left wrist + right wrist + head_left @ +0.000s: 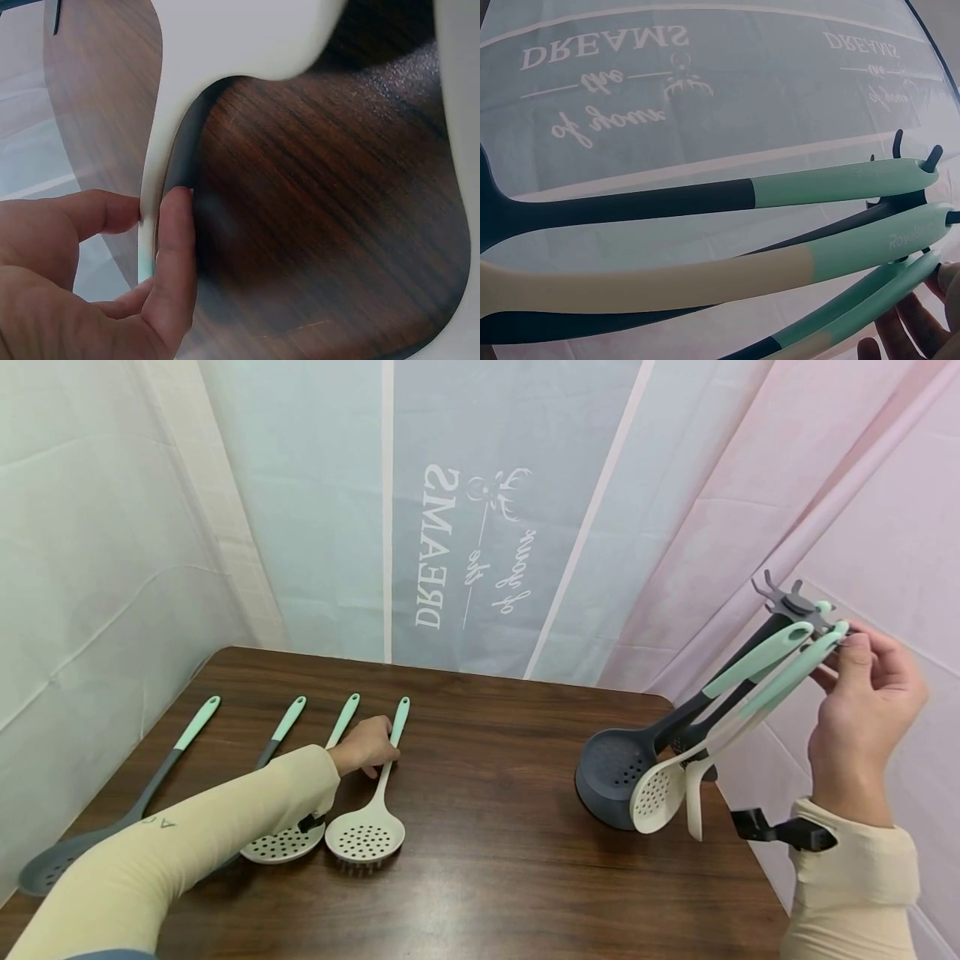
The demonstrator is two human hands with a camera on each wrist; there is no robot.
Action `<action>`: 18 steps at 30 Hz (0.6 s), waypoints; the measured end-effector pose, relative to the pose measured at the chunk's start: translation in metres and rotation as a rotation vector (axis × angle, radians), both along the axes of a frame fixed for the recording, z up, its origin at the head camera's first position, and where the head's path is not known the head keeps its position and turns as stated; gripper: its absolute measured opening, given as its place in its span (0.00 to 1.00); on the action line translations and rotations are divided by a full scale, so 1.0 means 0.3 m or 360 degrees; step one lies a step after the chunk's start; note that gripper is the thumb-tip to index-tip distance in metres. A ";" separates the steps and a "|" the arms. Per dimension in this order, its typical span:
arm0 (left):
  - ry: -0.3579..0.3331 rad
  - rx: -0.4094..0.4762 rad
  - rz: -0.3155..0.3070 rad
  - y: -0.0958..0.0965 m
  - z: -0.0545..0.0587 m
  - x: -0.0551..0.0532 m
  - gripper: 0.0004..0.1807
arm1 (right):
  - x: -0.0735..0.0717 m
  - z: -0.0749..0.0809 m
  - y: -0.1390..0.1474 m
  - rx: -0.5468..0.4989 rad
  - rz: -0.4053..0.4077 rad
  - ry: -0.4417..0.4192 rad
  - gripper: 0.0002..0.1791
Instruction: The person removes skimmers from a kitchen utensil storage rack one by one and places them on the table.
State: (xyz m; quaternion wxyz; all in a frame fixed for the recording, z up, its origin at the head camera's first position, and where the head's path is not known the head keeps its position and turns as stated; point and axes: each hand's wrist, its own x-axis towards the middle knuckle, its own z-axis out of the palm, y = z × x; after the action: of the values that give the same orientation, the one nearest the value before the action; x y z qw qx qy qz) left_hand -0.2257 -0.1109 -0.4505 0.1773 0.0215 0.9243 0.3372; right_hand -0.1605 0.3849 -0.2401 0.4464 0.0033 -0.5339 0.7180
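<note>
My left hand pinches the handle of a cream skimmer between thumb and fingers. Its round perforated head faces up, close over the table, and its handle ends in mint green. On the right, my right hand is at the top of a dark hook rack, pinching the mint handle end of a cream utensil. From that rack hang a dark perforated skimmer, a cream slotted spoon and other mint-handled utensils. In the right wrist view, fingers show behind the lowest handles.
Left of the held skimmer lie another cream skimmer, a dark utensil with a mint handle partly under my left sleeve, and a dark slotted turner. The brown wooden table ends at hanging curtains behind and beside it.
</note>
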 end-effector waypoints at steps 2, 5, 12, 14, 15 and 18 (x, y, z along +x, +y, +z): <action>-0.0012 -0.0002 0.0003 0.000 0.003 0.000 0.18 | 0.000 -0.001 0.000 -0.0016 0.0009 0.0015 0.15; -0.0026 -0.0001 -0.0003 -0.001 0.010 0.000 0.18 | 0.000 -0.003 0.001 -0.0009 0.0003 0.0047 0.16; -0.0029 -0.0016 -0.0018 -0.001 0.017 0.000 0.22 | 0.006 -0.008 -0.012 0.0091 -0.0045 0.0172 0.14; -0.0036 -0.0019 0.0000 0.000 0.011 -0.003 0.23 | 0.011 -0.009 -0.018 0.0107 -0.0043 0.0217 0.14; -0.0034 -0.0022 0.0004 0.000 0.008 -0.005 0.24 | 0.014 -0.009 -0.021 0.0112 -0.0043 0.0235 0.14; -0.0030 -0.0041 0.0005 0.001 0.000 -0.009 0.24 | 0.021 -0.012 -0.029 0.0137 -0.0063 0.0269 0.13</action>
State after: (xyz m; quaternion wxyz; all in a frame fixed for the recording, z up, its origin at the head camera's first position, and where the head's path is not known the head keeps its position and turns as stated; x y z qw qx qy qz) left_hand -0.2283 -0.1107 -0.4505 0.1856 0.0145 0.9270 0.3256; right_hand -0.1542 0.3763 -0.2438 0.5036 0.0725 -0.5246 0.6826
